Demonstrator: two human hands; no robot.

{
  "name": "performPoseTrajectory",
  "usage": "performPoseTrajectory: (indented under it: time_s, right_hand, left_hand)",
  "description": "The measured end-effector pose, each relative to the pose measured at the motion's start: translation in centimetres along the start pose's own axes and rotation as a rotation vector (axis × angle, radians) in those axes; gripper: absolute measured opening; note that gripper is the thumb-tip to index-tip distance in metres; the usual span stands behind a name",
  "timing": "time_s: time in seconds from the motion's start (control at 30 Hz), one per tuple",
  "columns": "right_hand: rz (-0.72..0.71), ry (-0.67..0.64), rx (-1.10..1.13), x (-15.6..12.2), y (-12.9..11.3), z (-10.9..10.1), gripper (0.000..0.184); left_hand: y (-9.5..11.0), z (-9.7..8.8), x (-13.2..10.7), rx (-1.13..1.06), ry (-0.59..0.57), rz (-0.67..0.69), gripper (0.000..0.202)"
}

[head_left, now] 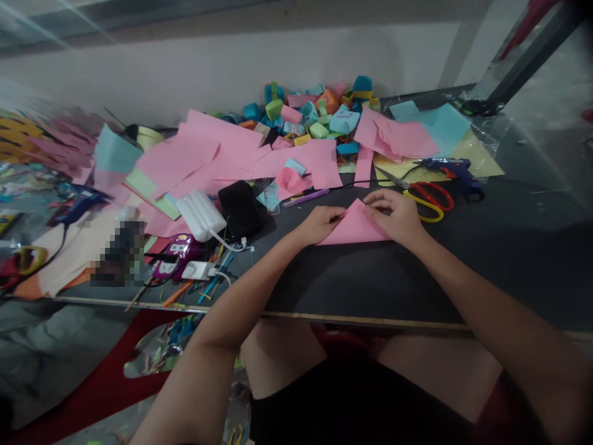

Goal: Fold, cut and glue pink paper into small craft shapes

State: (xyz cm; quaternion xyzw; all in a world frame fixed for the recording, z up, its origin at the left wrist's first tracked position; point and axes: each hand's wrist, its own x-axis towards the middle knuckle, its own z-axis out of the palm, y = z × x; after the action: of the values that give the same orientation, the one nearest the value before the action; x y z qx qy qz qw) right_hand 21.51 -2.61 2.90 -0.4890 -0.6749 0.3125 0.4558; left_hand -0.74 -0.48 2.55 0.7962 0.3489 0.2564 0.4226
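A pink sheet of paper (353,228), folded into a triangle, lies on the dark table with its peak pointing away from me. My left hand (319,224) grips its left slope, the fingers curled at the edge. Near the peak, my right hand (393,214) pinches the right slope between thumb and fingers. Just beyond the right hand are scissors (430,201) with red and yellow handles. A purple pen (306,198) lies past the left hand, beside a curled pink paper piece (291,181).
Loose pink sheets (217,145) and a heap of small folded paper shapes (319,117) line the wall. A blue glue gun (456,173) lies at right. Left are a black phone (239,210), a white power bank (201,214) with cable and another glue gun (81,203). The table's front edge (361,320) crosses before my lap.
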Motion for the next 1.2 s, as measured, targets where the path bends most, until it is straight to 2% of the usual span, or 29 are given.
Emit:
performPoseTrajectory:
  time_s: [0.1,0.17,0.2,0.27,0.37,0.43,0.53,0.63,0.77,0.9,1.2]
  right_hand:
    - [0.085,-0.031,0.041,0.2,0.1,-0.2,0.044]
    - [0.141,-0.015,0.104,0.3,0.4,0.0,0.04]
    - [0.161,0.032,0.144,0.3,0.5,0.1,0.037]
    - [0.168,0.209,0.236,0.4,0.7,0.6,0.036]
    - [0.136,0.467,0.354,0.1,0.5,1.5,0.039]
    - [0.141,0.521,0.394,-0.3,0.1,2.2,0.042]
    - [0.17,0.479,0.411,-1.0,-0.6,3.2,0.046]
    - [0.191,0.415,0.411,-1.6,-1.0,3.9,0.049]
    - [0.197,0.39,0.402,-1.9,-1.1,4.1,0.052]
    - [0.201,0.385,0.39,-1.8,-1.1,3.9,0.052]
    - [0.178,0.383,0.386,-2.0,-1.8,3.8,0.048]
  left_hand:
    - [-0.1,-0.2,0.1,-0.156,0.045,-0.069,0.04]
    - [-0.4,-0.4,0.3,-0.351,0.156,-0.187,0.055]
    - [-0.7,-0.5,0.3,-0.457,0.236,-0.244,0.062]
    - [-1.0,-0.7,0.5,-0.637,0.402,-0.3,0.076]
    - [-1.1,-0.2,0.7,-0.768,0.55,-0.191,0.078]
    - [-0.8,1.0,0.8,-0.793,0.557,-0.08,0.072]
    - [0.1,3.2,0.7,-0.799,0.568,-0.013,0.071]
    - [0.8,4.5,0.4,-0.731,0.585,-0.046,0.066]
    - [1.1,4.2,0.2,-0.677,0.632,-0.077,0.055]
    - [0.9,3.6,0.2,-0.697,0.68,-0.077,0.056]
    - [0.8,3.4,0.1,-0.653,0.709,-0.1,0.062]
